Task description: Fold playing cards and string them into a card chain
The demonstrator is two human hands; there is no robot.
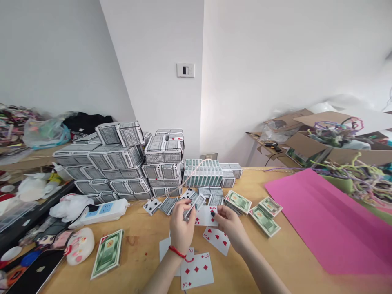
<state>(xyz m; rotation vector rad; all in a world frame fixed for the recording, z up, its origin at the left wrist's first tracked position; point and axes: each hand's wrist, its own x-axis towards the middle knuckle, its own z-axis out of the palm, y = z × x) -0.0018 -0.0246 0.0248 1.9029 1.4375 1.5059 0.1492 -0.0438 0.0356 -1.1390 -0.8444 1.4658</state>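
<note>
My left hand [181, 226], with a red string bracelet at the wrist, is closed on a small stack of playing cards [198, 202], patterned backs showing. My right hand [230, 223] pinches a four of diamonds [206, 215] face up, right beside that stack. Under and in front of my hands, loose cards lie face up: a three of hearts [217, 240] and a three of diamonds [197, 270]. My left wrist partly covers other white cards [165, 250]. Behind my hands lie more loose cards [168, 205], some face down.
Tall piles of grey-backed decks [122, 157] stand at the back left, next to a green-edged block of boxes [202, 173]. Green card boxes [108, 253] lie on both sides. Also around are a power strip [105, 210], a phone [35, 271] and a pink sheet [324, 220].
</note>
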